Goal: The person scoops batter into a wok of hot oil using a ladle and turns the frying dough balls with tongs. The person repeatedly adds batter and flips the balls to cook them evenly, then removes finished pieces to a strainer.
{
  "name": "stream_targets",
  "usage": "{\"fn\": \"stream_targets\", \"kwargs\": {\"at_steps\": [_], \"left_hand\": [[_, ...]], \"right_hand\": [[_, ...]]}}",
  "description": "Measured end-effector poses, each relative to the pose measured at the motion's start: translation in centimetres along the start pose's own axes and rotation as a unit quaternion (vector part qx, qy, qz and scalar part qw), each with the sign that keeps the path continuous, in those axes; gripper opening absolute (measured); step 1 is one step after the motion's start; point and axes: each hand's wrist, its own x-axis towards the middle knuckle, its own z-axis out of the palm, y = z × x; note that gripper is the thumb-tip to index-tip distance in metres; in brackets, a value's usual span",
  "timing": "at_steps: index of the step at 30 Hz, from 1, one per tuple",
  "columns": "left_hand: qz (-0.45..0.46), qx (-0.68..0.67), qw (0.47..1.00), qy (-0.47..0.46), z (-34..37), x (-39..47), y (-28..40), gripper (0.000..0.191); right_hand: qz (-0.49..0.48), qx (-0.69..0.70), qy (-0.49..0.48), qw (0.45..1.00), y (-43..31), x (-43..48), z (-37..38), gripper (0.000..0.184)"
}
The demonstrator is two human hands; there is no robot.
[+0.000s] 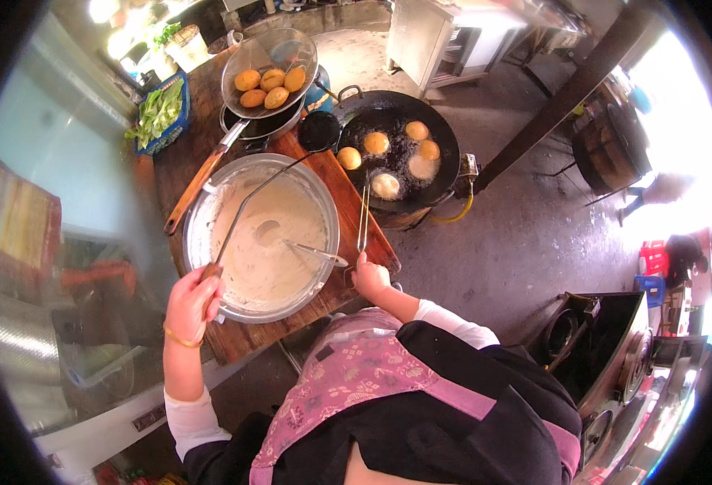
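Observation:
My left hand (193, 303) grips the wooden handle of a long metal ladle (253, 193), whose dark round head hangs between the batter bowl and the wok. Beneath its shaft stands a large metal bowl (331, 212) of pale batter (259, 254), with a metal utensil (316, 251) standing in it. My right hand (370, 277) holds a pair of long thin tongs (363, 215), tips at the near rim of a black wok (447, 121). Several round fritters float in the wok's dark oil, some golden (376, 143), one pale fritter (385, 186) closest to the tongs.
Several browned fritters (273, 79) sit in a wire-mesh strainer (234, 100) resting over a pot (289, 124). Leafy greens (158, 115) fill a blue basket (177, 130) on the wooden table (204, 115). A dark post (550, 103) slants right of the wok, near a yellow hose (462, 212).

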Motion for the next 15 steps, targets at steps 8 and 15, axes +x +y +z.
{"fn": "stream_targets", "kwargs": {"at_steps": [8, 15], "left_hand": [[-0.008, -0.003, 0.995, 0.103, -7.3, -9.3, -3.3, 0.028], [0.005, 0.010, 0.989, 0.150, -9.0, -12.0, -5.2, 0.028]], "right_hand": [[-0.157, 0.211, 0.183, 0.947, -2.4, -3.8, -3.7, 0.081], [-0.164, 0.167, 0.218, 0.948, -9.1, 1.0, -7.7, 0.045]]}}
